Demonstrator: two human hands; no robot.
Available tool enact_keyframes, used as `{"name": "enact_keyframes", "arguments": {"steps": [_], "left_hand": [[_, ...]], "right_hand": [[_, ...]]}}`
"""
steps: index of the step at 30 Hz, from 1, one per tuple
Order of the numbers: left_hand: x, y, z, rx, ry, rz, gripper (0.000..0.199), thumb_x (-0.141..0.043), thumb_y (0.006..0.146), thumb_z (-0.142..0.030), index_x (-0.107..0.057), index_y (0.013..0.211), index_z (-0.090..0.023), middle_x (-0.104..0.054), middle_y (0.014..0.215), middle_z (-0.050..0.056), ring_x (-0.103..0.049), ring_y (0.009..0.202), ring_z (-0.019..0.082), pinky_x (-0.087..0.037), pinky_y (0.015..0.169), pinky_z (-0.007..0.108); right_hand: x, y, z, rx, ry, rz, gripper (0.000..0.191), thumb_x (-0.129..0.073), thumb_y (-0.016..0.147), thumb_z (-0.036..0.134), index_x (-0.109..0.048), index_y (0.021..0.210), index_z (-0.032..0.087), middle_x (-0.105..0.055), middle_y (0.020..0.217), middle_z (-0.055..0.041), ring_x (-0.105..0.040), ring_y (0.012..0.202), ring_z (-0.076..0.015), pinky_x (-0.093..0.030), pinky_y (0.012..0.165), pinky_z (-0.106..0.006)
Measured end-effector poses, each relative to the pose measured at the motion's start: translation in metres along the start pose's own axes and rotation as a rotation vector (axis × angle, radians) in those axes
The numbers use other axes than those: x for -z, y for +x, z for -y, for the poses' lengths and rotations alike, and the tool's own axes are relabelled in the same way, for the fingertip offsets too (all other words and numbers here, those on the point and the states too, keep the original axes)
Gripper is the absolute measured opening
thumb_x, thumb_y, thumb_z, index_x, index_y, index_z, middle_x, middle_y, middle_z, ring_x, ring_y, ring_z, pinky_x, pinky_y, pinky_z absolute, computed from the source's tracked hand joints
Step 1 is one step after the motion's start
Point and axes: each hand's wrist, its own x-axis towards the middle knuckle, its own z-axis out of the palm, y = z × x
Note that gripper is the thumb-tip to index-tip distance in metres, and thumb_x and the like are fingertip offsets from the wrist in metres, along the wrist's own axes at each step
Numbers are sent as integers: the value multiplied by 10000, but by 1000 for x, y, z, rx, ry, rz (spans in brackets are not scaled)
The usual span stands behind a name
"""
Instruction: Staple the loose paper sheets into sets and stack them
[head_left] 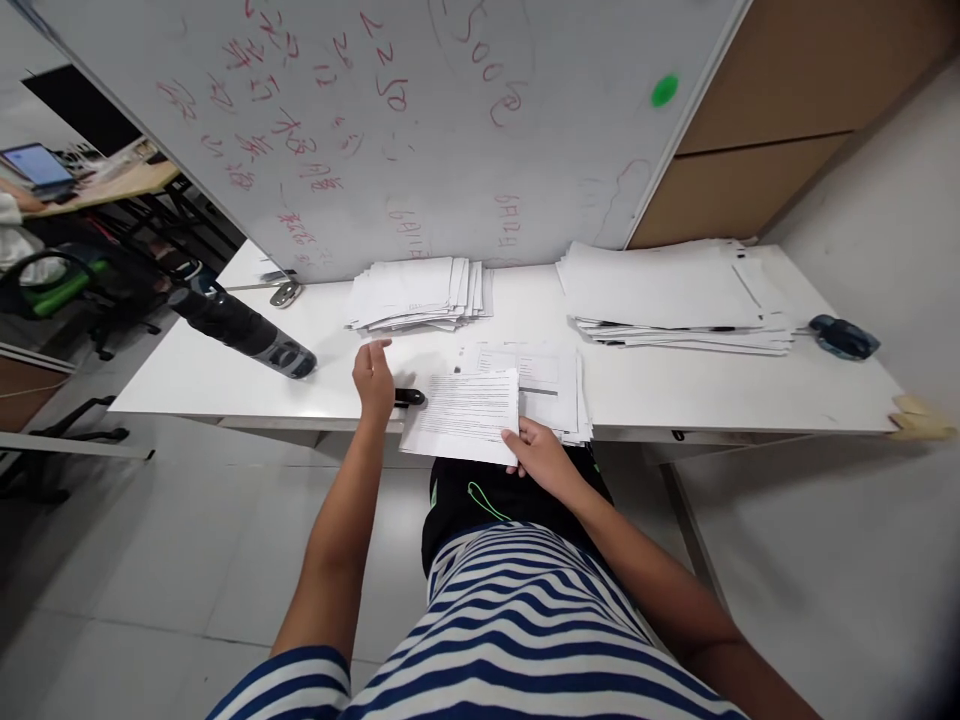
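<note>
My right hand (pixel 541 455) grips the right lower corner of a printed sheet of paper (pixel 469 410), thumb on top and fingers beneath. This paper is tilted over the front edge of the table, and I cannot tell whether it is one sheet or several. My left hand (pixel 373 382) is raised left of the paper with its fingers loosely bent and apart; nothing shows in it. Just right of that wrist lies a black stapler (pixel 409 397), its tip at the paper's left edge. Behind and right of the held paper lie more printed sheets (pixel 555 385), partly covered.
A stack of papers (pixel 412 292) lies at the back, a larger one (pixel 667 290) to its right. A dark bottle (pixel 247 335) stands left, near a computer mouse (pixel 286 293). A dark blue object (pixel 844 338) sits far right. A whiteboard (pixel 450 130) rises behind the table (pixel 217 385).
</note>
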Motion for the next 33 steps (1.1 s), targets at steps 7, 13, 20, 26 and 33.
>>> {"name": "enact_keyframes", "arguments": {"steps": [7, 13, 20, 26, 33], "left_hand": [[13, -30, 31, -60, 316, 220, 559, -244, 1008, -409, -603, 618, -233, -661, 701, 68, -603, 804, 218, -417, 770, 352], [-3, -29, 26, 114, 456, 104, 591, -207, 1015, -412, -541, 561, -237, -654, 686, 81, -595, 809, 238, -375, 726, 367], [-9, -29, 23, 144, 541, 63, 533, -235, 1010, -374, -536, 594, -229, -639, 696, 82, -572, 787, 239, -335, 693, 360], [-11, -30, 28, 115, 550, 16, 500, -274, 1005, -348, -510, 582, -225, -619, 668, 74, -557, 754, 234, -314, 675, 355], [-13, -29, 31, 103, 553, 4, 486, -284, 1002, -339, -522, 594, -228, -618, 667, 74, -560, 764, 239, -311, 671, 355]], "right_hand": [[22, -7, 23, 13, -26, -28, 218, -535, 916, 343, -629, 1033, 185, -695, 776, -6, -614, 494, -106, -476, 451, -212], [48, -19, 26, 52, 8, -128, 309, -588, 881, 448, -647, 1022, 180, -679, 707, 5, -583, 479, -116, -461, 452, -238], [73, -8, 17, 70, 57, -138, 449, -656, 841, 521, -653, 1119, 168, -652, 712, 5, -536, 496, -103, -402, 445, -230], [71, -6, 14, 33, 63, -152, 478, -666, 818, 544, -660, 1112, 167, -656, 733, -5, -500, 478, -92, -383, 438, -233], [77, 3, 18, 72, -342, -303, 440, -516, 905, 521, -636, 1165, 187, -687, 799, -42, -565, 621, -169, -439, 549, -284]]}}
